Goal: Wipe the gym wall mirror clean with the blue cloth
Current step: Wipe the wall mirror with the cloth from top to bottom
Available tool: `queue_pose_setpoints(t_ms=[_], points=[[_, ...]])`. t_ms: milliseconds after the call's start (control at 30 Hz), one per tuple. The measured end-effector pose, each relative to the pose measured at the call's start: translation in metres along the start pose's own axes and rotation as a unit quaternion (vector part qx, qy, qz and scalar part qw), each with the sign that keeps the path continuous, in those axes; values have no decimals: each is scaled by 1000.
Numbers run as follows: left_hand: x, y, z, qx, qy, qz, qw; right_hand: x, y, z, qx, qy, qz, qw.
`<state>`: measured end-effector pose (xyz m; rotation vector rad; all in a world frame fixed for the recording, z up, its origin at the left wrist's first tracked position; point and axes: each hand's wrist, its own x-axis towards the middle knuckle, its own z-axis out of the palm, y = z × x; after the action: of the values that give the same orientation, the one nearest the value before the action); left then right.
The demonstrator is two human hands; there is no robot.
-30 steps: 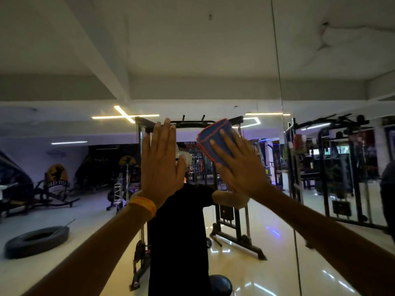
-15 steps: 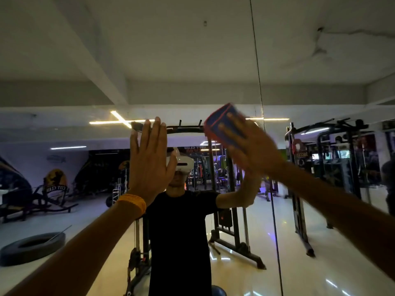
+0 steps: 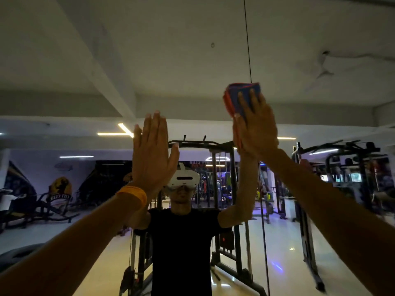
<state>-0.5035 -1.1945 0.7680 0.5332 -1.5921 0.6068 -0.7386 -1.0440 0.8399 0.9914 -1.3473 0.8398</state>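
The person's left hand [image 3: 151, 154], an orange wristband [image 3: 133, 195] at its wrist, was spread flat with straight, closed fingers and seemed to rest bare against the wall mirror [image 3: 192, 71]. That was the first risk: skin on glass would likely leave a palm print or smear on a part that had to end up clean, more so if the person leaned weight into it while stretching upward.

Further right, the blue cloth [image 3: 245, 89], folded into a thick pad with red trim, lay right at the dark vertical seam [image 3: 248, 50] between mirror panels. A stroke across that joint could catch the trim and drag the folds open.

The right hand [image 3: 256, 131] was flat too, its straight fingers [image 3: 254, 99] pressing the pad to the glass, not curled round it, with the thumb along its lower left edge. Held only by pressure, at a high reach, the pad could slide out and drop if the push eased or the stroke ran too fast.

The cloth sat under the right fingertips, its top and left edges showing past them, between that hand and the mirror. It was above and well to the right of the left hand, which did not touch it.
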Motion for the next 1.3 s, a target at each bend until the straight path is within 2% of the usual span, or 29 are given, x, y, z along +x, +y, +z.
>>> queue_pose_setpoints(t_ms=[67,133,233,300,333,400,467,500,567,667,767,800,833,900,967,1000,1033,1100,1133,1200,1233,1300], points=[[14,4,4,1,-5,3,1000,20,8,-4,9,11,85,996],[19,5,8,1,-3,1,1000,7,-22,2,-16,21,65,998],[15,7,10,22,8,2,1000,-44,-50,12,-33,-26,-151,988],[14,7,10,25,7,8,1000,-33,-27,6,-15,-37,-254,966],[15,6,10,26,7,10,1000,-15,-10,5,-13,-19,-242,970],[16,5,10,31,12,13,999,25,24,-1,-1,39,-87,995],[15,5,10,36,13,16,999,49,47,-10,0,53,74,996],[15,5,10,38,15,18,999,48,44,-10,11,50,107,993],[13,6,10,31,19,18,999,21,17,-5,14,55,55,997],[12,11,6,24,20,13,999,-69,-23,7,-13,-6,-165,986],[3,19,1,27,11,14,999,-100,-1,0,1,-61,-265,962],[-5,22,0,22,11,11,1000,-89,19,1,-1,-49,-256,965],[-13,25,0,18,14,6,1000,-76,38,1,1,-29,-211,977],[-33,29,4,15,11,-5,1000,-55,70,-2,7,19,-43,999],[-48,34,9,24,2,0,1000,-69,63,-2,19,36,83,996],[-56,38,12,25,-3,3,1000,-93,44,1,16,24,98,995],[-63,44,14,21,-5,3,1000,-123,18,2,9,-1,71,997],[-81,59,19,0,-13,4,1000,-188,-23,2,25,-51,-56,997],[-90,68,22,-16,-17,10,1000,-210,-28,5,25,-62,-111,992],[-105,79,27,-35,-28,30,999,-215,-9,0,20,-83,-169,982],[-111,80,29,-33,-34,35,998,-207,9,-2,16,-79,-163,983],[-116,77,34,-6,-49,39,998,-183,48,-9,26,-43,-78,996]])
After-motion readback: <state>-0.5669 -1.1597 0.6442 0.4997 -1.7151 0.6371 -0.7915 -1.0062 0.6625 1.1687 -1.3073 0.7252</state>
